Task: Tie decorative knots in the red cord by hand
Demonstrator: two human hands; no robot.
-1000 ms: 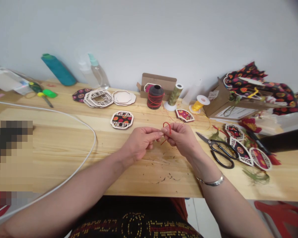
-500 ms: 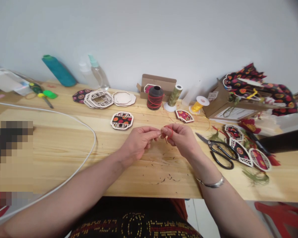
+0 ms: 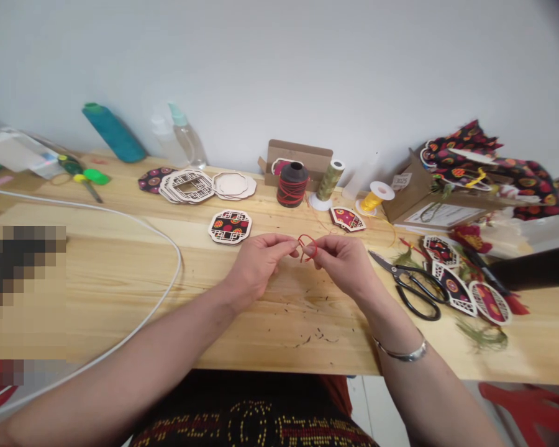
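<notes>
A thin red cord (image 3: pixel 306 236) forms a small loop between my two hands, above the middle of the wooden table. My left hand (image 3: pixel 266 259) pinches one side of it between thumb and forefinger. On the other side, my right hand (image 3: pixel 339 257) grips the cord in its fingertips, a bracelet on that wrist. Left of the hands lies an octagonal ornament (image 3: pixel 230 227) with a white lattice frame over patterned fabric. Beyond them stand a black spool of red cord (image 3: pixel 292 185) and a fan-shaped ornament (image 3: pixel 347 218).
Black-handled scissors (image 3: pixel 418 287) lie to the right beside several ornaments (image 3: pixel 490 303). Behind are a yellow ribbon spool (image 3: pixel 375 197), a green thread spool (image 3: pixel 330 183) and a cardboard box (image 3: pixel 410 192). A white cable (image 3: pixel 172 273) curves across the left side. Lattice frames (image 3: pixel 186 186) are stacked at the back.
My hands have drawn slightly apart. The red cord, wrapped close round my right fingers before, now shows as an open loop between both hands.
</notes>
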